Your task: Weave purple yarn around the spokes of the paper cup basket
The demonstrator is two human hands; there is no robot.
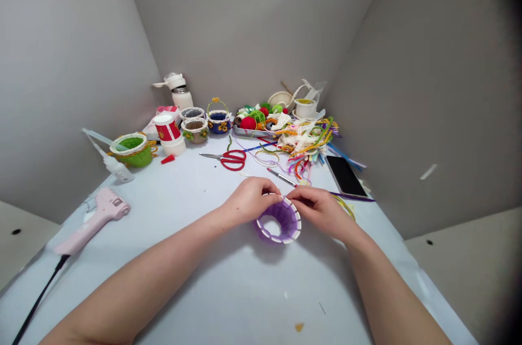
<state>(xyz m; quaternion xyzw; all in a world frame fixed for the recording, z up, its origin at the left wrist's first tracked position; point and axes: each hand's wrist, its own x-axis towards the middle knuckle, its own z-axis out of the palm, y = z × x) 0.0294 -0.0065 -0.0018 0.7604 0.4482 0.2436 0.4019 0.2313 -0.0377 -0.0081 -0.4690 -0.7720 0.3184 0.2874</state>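
A small paper cup with purple yarn woven between its white slats is tilted so its open mouth faces me. My left hand grips its upper left rim, thumb over the edge and fingers behind. At the upper right rim, the fingers of my right hand are pinched together; what lies between them is too small to make out. Just beyond the hands lies a pen. Red-handled scissors rest farther back, blades pointing left.
A pink glue gun with a black cord lies left, near a glue bottle and a green basket. Several decorated pots, a white bottle, a tray of yarn balls and a heap of cords line the back. A phone lies right.
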